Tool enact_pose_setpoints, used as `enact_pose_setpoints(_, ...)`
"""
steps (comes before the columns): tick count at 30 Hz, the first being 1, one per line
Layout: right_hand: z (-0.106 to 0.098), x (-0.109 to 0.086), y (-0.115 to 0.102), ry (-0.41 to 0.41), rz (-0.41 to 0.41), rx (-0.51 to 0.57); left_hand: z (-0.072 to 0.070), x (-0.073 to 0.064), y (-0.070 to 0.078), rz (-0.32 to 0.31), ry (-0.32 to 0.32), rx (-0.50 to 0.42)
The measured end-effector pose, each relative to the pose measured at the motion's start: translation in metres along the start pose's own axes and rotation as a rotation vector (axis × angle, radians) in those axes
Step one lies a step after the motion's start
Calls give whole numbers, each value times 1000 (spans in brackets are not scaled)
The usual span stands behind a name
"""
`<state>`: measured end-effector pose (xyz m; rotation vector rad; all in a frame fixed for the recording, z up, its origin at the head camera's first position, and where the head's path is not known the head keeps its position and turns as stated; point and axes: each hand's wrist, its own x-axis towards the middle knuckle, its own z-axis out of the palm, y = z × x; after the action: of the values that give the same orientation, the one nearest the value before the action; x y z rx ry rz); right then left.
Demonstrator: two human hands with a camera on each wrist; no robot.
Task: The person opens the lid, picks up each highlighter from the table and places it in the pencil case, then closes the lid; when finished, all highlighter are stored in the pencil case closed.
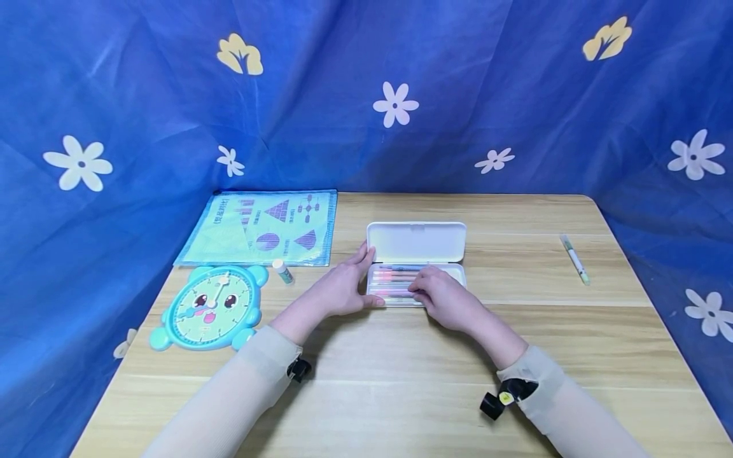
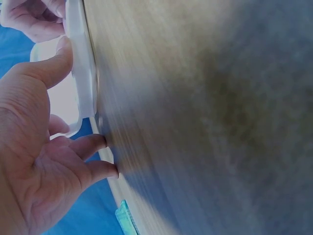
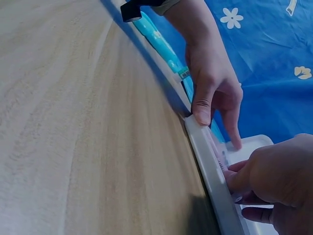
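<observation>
A white pencil case [image 1: 417, 242] lies on the table with its lid tipped back, and several slim coloured pens [image 1: 392, 277] lie lengthwise inside. My left hand [image 1: 342, 289] holds the case's left end, its thumb on the front rim and a finger at the lid. In the left wrist view, the lower fingers of that hand [image 2: 54, 161] spread past the case. My right hand [image 1: 449, 300] reaches into the tray from the front right. Its curled thumb and fingers pinch a pen, mostly hidden by the hand, with a small pale end [image 3: 238, 199] showing in the right wrist view.
At left lies a blue animal-faced toy clock [image 1: 212, 312], below a light-blue mesh zip pouch [image 1: 229, 238] with printed charts. A glue stick [image 1: 283, 271] lies beside them. One marker pen [image 1: 575, 259] lies far right. Blue flowered cloth [image 1: 321, 95] hangs behind the table [image 1: 401, 394].
</observation>
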<state>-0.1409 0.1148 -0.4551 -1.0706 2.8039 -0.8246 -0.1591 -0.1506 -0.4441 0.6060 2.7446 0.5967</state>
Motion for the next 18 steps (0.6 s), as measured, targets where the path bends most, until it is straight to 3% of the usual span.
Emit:
enact_pose_setpoints(11, -8, 0, 1, -1, -19, -1, 0, 0, -1, -3, -4, 5)
enact_pose_setpoints(18, -25, -8, 7, 42, 2, 26, 1, 0, -1, 7, -2, 14)
